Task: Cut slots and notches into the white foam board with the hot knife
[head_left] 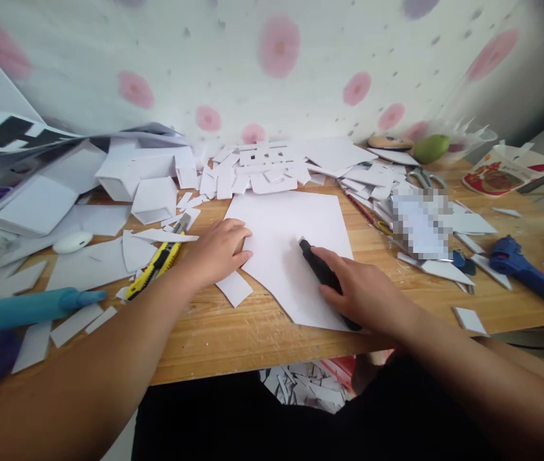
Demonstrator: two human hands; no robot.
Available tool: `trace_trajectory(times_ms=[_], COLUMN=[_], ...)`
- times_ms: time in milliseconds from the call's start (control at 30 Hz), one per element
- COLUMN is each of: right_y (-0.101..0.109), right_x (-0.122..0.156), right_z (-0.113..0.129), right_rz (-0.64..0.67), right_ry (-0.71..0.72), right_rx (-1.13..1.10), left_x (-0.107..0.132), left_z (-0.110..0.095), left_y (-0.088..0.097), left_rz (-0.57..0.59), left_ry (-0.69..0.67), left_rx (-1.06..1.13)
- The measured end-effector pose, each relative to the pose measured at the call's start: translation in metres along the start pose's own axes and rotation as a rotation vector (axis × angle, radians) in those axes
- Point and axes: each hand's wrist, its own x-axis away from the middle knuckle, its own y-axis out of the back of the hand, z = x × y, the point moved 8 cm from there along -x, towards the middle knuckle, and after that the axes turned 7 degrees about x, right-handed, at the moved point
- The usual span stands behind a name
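Left hand (pixel 218 251) lay flat, fingers spread, pinning the white foam board sheet (pixel 287 246) at the middle of the scrap-littered wooden desk (pixel 233 333). Right hand (pixel 356 291) had closed round a black cutter (pixel 319 267), tip on the sheet. Dotted pink wall (pixel 276 57) stood behind.

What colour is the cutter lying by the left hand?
Yellow and black: the utility knife beside the left hand, seen in the head view.
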Motion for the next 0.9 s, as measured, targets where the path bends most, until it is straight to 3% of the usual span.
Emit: trace_trajectory(times_ms=[100,233,333,467,633,800,900], right_y=[0.003,0.010,0.007,0.014,0.012,0.015,0.009], right_x=[-0.001,0.004,0.011,0.018,0.023,0.024,0.022], right_z=[-0.015,-0.045,-0.060,-0.060,-0.054,-0.043,-0.032], right_rz=[-0.042,-0.168,-0.150,-0.165,-0.167,-0.240,-0.201], right_ry=[-0.014,-0.091,-0.205,-0.197,-0.118,0.056,0.132], right_rx=[-0.247,-0.792,-1.154,-1.340,-1.155,-0.593,-0.304], left_x=[0.000,0.000,-0.001,-0.002,0.002,0.003,0.002], left_z=[0.004,0.010,0.016,0.017,0.010,0.004,-0.001], left_y=[-0.001,0.001,0.002,0.004,0.005,0.009,0.017], left_rz=[0.011,0.016,0.009,-0.011,-0.031,-0.107,-0.175], left_ry=[0.022,0.062,0.101,0.081,0.022,0.028,0.026], left_rx=[0.008,0.013,0.019,0.053,0.103,0.160,0.234])
